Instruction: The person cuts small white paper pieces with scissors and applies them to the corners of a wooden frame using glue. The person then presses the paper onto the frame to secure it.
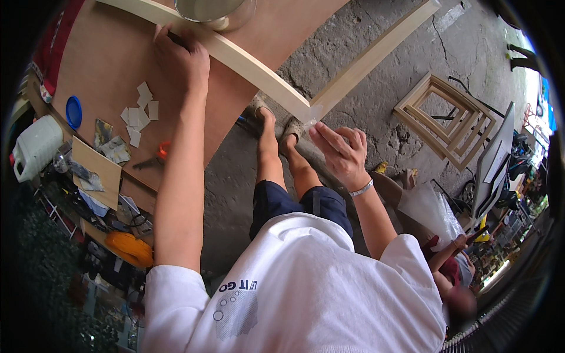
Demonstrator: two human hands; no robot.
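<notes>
A pale wooden frame (pixel 259 69) lies partly on the brown table, its corner reaching past the table's edge. My left hand (pixel 187 62) is closed at the edge of its long strip, with a dark patch between the fingers that I cannot make out. Clear tape (pixel 313 113) shows at the frame's corner. Just below that corner is my right hand (pixel 341 152), its index and middle fingers pressed together against the tape and the other fingers bent. The right thumb is mostly hidden. Against the strip's far side stands a round clear container (pixel 238 17).
On the brown table (pixel 235 112) lie pale paper squares (pixel 139 117), orange-handled scissors (pixel 159 154) and a blue lid (pixel 73 112). A white jug (pixel 36 144) stands at the left. More wooden frames (pixel 424 109) rest on the concrete floor at right. Another person (pixel 450 259) is at lower right.
</notes>
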